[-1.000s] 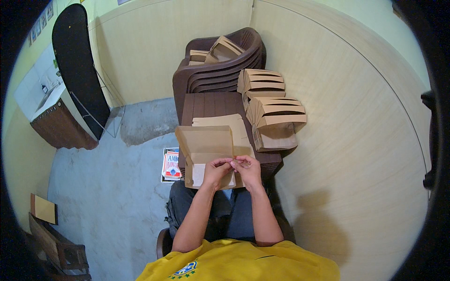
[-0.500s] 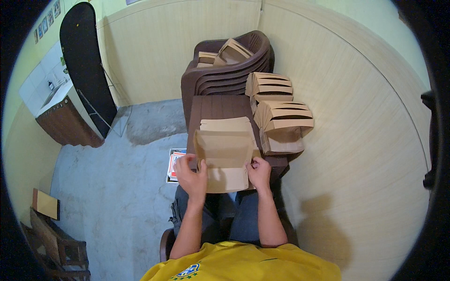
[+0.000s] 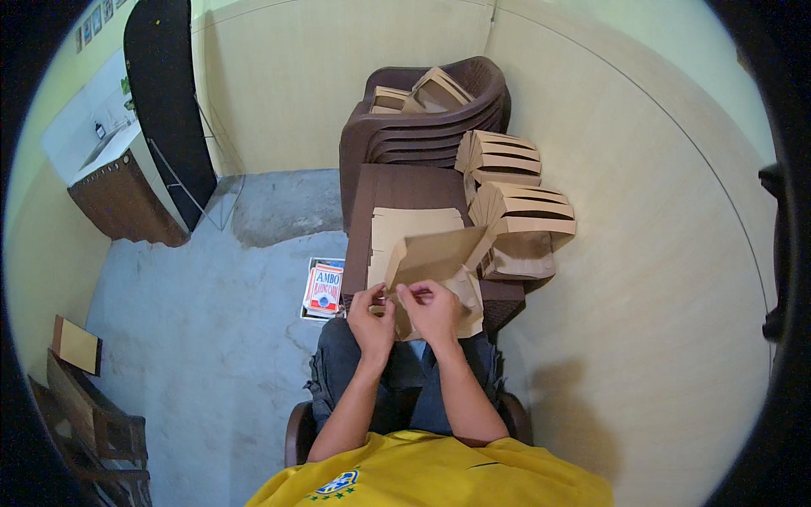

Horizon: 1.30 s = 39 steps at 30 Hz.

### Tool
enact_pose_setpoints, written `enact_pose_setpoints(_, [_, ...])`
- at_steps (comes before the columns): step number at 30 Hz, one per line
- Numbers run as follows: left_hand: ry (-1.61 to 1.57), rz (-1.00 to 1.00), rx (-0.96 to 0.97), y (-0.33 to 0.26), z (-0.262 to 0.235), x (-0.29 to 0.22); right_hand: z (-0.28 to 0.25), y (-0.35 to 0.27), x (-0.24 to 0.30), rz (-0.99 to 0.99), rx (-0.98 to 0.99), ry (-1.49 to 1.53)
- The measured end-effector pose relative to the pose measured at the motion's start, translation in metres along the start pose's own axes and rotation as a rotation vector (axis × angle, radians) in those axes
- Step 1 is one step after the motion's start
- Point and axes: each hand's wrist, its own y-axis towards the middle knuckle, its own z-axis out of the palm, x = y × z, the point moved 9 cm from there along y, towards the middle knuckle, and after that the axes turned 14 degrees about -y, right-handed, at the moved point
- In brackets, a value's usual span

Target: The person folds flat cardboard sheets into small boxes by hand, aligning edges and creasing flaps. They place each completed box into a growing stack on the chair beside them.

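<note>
A partly folded brown cardboard box is tilted up in front of me, turned at an angle, with its side walls raised. My left hand is closed on its near left corner, thumb and fingers pinching the edge. Right beside it, my right hand pinches the same corner region from the inner side. The exact tab between the fingertips is hidden. Beneath the box, flat cardboard blanks lie on a brown plastic table.
Folded cardboard boxes stand nested in stacks at the table's right side. More boxes rest on stacked brown chairs behind. On the floor to the left sits a small bin of card packs. A wall closes the right side.
The box has been tilted up and turned, uncovering the blanks below. My right hand has moved left from the box's right corner to beside my left hand.
</note>
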Motion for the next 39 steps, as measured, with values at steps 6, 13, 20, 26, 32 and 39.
enact_pose_setpoints(6, [-0.029, 0.024, 0.185, 0.000, 0.014, -0.026, 0.023, 0.018, -0.013, 0.081, 0.289, 0.387])
enact_pose_setpoints(13, [-0.004, -0.036, 0.246, -0.004, 0.024, -0.011, 0.024, 0.022, -0.032, 0.227, 0.281, 0.361])
enact_pose_setpoints(20, [-0.204, -0.373, 0.156, -0.013, 0.020, 0.024, 0.024, 0.020, -0.048, 0.327, 0.246, 0.541])
enact_pose_setpoints(26, [-0.691, -0.798, 0.058, -0.028, 0.030, 0.057, 0.010, 0.012, -0.036, 0.220, 0.268, 0.554])
enact_pose_setpoints(32, [-0.677, -0.785, 0.137, -0.026, 0.036, 0.051, -0.012, 0.014, -0.030, 0.167, 0.209, 0.363])
enact_pose_setpoints(39, [-0.647, -0.759, 0.138, -0.022, 0.038, 0.047, -0.006, 0.007, -0.034, 0.092, 0.307, 0.391])
